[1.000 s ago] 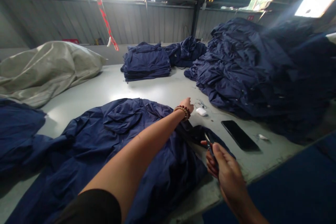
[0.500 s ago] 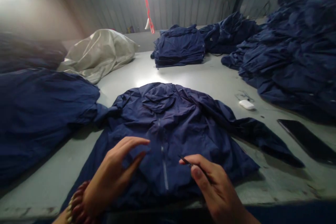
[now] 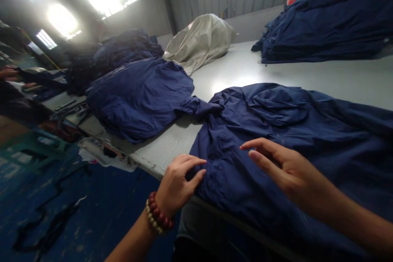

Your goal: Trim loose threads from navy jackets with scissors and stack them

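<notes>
Navy jacket (image 3: 270, 180) lies flat on the pale table (image 3: 307, 77), hood (image 3: 276, 106) away from the body. Left hand (image 3: 178, 184) sits nearer its edge, fingers loosely curled, holding nothing; right hand (image 3: 285, 168) hovers open above the cloth.

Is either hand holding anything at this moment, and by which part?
Nothing seems held: the left hand curls against the edge of the navy hooded jacket, and the right hand is open over it, pinching no fabric.

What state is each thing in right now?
Navy hooded jacket: spread out, wrinkled.
Left hand: open, empty, fingertips at the jacket's edge.
Right hand: open, empty, fingers spread.
Second navy jacket: bunched, sleeve trailing.
Navy jacket stack: piled, uneven.
Beige sheet: heaped, crumpled.
</notes>
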Tool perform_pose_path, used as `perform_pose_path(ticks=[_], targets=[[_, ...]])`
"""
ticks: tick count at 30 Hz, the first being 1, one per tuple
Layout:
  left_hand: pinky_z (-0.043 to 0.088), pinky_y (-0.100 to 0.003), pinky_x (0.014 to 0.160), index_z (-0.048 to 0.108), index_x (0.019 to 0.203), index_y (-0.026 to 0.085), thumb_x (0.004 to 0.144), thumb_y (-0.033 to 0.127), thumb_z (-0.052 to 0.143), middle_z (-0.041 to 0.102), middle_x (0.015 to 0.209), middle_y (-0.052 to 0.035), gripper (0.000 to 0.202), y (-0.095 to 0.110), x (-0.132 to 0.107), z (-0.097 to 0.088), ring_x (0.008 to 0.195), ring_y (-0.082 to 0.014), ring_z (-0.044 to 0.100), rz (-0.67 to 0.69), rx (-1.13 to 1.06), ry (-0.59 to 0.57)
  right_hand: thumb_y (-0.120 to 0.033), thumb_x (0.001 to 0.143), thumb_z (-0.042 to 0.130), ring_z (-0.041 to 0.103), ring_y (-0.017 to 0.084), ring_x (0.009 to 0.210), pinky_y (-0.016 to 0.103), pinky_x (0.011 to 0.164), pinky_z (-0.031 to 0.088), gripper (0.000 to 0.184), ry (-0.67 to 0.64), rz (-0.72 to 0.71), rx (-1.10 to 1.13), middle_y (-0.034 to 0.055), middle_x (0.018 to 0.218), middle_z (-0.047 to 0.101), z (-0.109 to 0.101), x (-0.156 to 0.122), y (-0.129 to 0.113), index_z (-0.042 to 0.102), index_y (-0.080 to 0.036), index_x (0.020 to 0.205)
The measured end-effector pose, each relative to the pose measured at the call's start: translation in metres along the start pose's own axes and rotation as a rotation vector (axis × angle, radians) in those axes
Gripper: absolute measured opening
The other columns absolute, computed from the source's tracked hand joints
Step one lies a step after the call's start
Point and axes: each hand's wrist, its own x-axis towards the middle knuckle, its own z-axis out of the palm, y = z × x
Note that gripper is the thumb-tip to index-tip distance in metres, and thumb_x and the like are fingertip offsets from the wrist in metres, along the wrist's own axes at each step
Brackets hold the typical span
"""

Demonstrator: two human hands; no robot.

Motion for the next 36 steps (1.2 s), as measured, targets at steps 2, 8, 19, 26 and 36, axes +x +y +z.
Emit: perform_pose_path(ticks=[2, 8, 19, 26, 36], targets=[[0.054, -0.039, 0.099, 0.079, 0.111, 0.028, 0.095, 0.030, 0.072, 0.077, 0.108, -0.0034, 0.018, 0.002, 0.006, 0.004, 0.105, -0.0222, 0.069, 0.014, -0.013, -0.028, -0.061, 0.091, 0.066, 0.067, 0.023, 0.074, 0.032, 0.066, 0.052, 0.040, -0.137, -0.038, -0.101, 0.0047, 0.084, 0.076, 0.014, 0.017, 0.007, 0.077, -0.026, 0.108], [0.049, -0.042, 0.093, 0.082, 0.100, 0.029, 0.084, 0.040, 0.084, 0.075, 0.096, -0.0035, 0.020, 0.003, 0.024, 0.021, 0.098, -0.0256, 0.066, -0.058, 0.126, -0.176, -0.056, 0.098, 0.057, 0.066, 0.022, 0.085, 0.031, 0.074, 0.049, 0.039, -0.168, -0.093, -0.096, 0.0044, 0.095, 0.076, 0.040, 0.042, 0.047, 0.076, -0.022, 0.103], [0.045, -0.044, 0.092, 0.082, 0.108, 0.032, 0.086, 0.033, 0.084, 0.077, 0.103, -0.0025, 0.023, 0.011, 0.027, 0.024, 0.101, -0.0252, 0.065, -0.085, 0.148, -0.192, -0.058, 0.099, 0.055, 0.044, 0.014, 0.059, 0.026, 0.055, 0.033, 0.042, -0.175, -0.028, -0.081, -0.0027, 0.068, 0.056, 0.036, 0.037, 0.053, 0.075, -0.022, 0.103], [0.046, -0.043, 0.091, 0.083, 0.091, 0.030, 0.087, 0.024, 0.082, 0.077, 0.095, -0.0008, 0.007, 0.009, 0.028, 0.028, 0.095, -0.0230, 0.067, -0.066, 0.103, -0.144, -0.055, 0.101, 0.052, 0.055, 0.017, 0.069, 0.028, 0.065, 0.042, 0.040, -0.195, -0.065, -0.131, 0.0004, 0.079, 0.067, 0.034, 0.035, 0.051, 0.074, -0.023, 0.103], [0.053, -0.037, 0.092, 0.082, 0.089, 0.028, 0.089, 0.021, 0.079, 0.076, 0.096, -0.0022, 0.007, 0.004, 0.024, 0.023, 0.095, -0.0206, 0.070, -0.069, -0.224, -0.085, -0.054, 0.103, 0.049, 0.063, 0.019, 0.076, 0.030, 0.071, 0.046, 0.040, -0.221, -0.096, -0.164, 0.0015, 0.089, 0.074, 0.031, 0.032, 0.052, 0.074, -0.023, 0.107]])
